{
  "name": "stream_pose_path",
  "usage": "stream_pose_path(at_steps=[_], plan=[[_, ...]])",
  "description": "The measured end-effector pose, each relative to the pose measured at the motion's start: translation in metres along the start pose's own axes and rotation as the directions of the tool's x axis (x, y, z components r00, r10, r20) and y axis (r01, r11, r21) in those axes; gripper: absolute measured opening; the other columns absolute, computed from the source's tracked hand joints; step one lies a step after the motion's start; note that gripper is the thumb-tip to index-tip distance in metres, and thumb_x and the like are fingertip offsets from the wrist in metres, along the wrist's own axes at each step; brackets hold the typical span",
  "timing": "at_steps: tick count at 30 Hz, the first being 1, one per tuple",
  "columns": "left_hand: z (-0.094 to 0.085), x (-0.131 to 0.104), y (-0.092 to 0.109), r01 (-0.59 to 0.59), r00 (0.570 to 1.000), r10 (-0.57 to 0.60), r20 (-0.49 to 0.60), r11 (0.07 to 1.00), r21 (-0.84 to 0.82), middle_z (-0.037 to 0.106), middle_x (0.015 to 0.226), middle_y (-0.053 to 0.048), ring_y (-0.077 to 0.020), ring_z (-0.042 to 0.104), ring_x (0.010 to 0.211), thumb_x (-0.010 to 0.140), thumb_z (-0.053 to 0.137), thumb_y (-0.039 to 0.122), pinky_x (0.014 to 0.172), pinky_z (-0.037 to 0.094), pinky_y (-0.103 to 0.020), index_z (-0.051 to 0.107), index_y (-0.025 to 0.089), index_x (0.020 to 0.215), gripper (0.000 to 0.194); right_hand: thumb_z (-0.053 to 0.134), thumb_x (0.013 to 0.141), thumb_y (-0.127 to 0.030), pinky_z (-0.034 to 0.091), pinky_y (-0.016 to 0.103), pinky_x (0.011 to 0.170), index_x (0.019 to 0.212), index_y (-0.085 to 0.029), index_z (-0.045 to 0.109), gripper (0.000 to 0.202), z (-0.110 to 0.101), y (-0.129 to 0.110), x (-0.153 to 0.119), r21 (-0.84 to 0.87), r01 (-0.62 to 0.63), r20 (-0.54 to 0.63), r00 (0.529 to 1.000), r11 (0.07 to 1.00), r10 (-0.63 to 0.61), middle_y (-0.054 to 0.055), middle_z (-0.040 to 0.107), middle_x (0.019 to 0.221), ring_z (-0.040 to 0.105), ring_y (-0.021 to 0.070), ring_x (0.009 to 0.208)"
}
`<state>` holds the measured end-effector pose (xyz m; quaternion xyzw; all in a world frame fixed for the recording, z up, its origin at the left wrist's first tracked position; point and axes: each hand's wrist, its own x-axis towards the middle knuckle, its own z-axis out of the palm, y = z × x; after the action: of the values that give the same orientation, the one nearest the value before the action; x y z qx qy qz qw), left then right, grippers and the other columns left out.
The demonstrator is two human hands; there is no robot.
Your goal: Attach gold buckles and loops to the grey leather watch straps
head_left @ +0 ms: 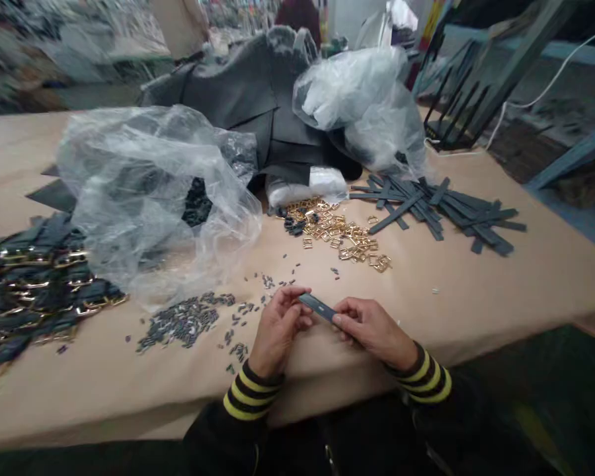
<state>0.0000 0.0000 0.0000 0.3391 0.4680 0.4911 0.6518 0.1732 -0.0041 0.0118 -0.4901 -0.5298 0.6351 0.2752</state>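
Nearest my camera, at 6 o'clock: dark jacket [357,430] with yellow-striped cuffs [252,390]. Clock centred on the dark strip [320,309], 12 pointing away from the wearer.

Strip is held clear of the tabletop [506,284], near its front edge. I read my left hand [281,324] closed on the far-left end, fingers and thumb gripping; my right hand [371,328] pinches the near-right end, thumb on top. Hands stand apart, linked only by the strip. Small pale mark at its middle; slot or fitting, I cannot tell.

Surroundings: small dark pieces [181,322] heaped at 9 o'clock, stragglers trailing toward the left hand. Farther out at 9, I log a batch of gold-trimmed pieces [39,284], blurred. Clear plastic bag [153,158] at 10. Dark sheet material [228,86] between 11 and 12; whitish bag [357,86] between 12 and 1. Gold buckles [350,238] scattered at 1; loose strips [441,205] piled crosswise at 2.
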Motion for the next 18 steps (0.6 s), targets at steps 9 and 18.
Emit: stream_pose_path(at_steps=[9, 18], plan=[[-0.001, 0.003, 0.008, -0.133, 0.987, 0.085, 0.137, 0.91, 0.393, 0.057, 0.064, 0.002, -0.0083, 0.053, 0.057, 0.079, 0.054, 0.026, 0.057, 0.044, -0.02, 0.058, 0.014, 0.088, 0.015, 0.052, 0.081, -0.03, 0.037, 0.021, 0.051, 0.105, -0.015, 0.053, 0.028, -0.008, -0.003, 0.002, -0.198, 0.141, 0.036, 0.99, 0.97, -0.137, -0.001, 0.055, 0.07, 0.047, 0.0088, 0.055], [0.003, 0.059, 0.036, -0.434, 0.88, 0.352, 0.317, 0.33, 0.838, 0.062, 0.078, -0.004, -0.0153, 0.058, 0.074, 0.088, 0.035, 0.032, 0.067, 0.047, -0.026, 0.058, 0.016, 0.087, 0.027, 0.04, 0.088, -0.034, 0.045, 0.025, 0.061, 0.079, -0.013, 0.054, 0.027, -0.021, -0.001, 0.01, -0.148, 0.124, -0.004, 0.992, 0.981, -0.126, 0.004, 0.06, 0.073, 0.057, 0.0122, 0.064]])
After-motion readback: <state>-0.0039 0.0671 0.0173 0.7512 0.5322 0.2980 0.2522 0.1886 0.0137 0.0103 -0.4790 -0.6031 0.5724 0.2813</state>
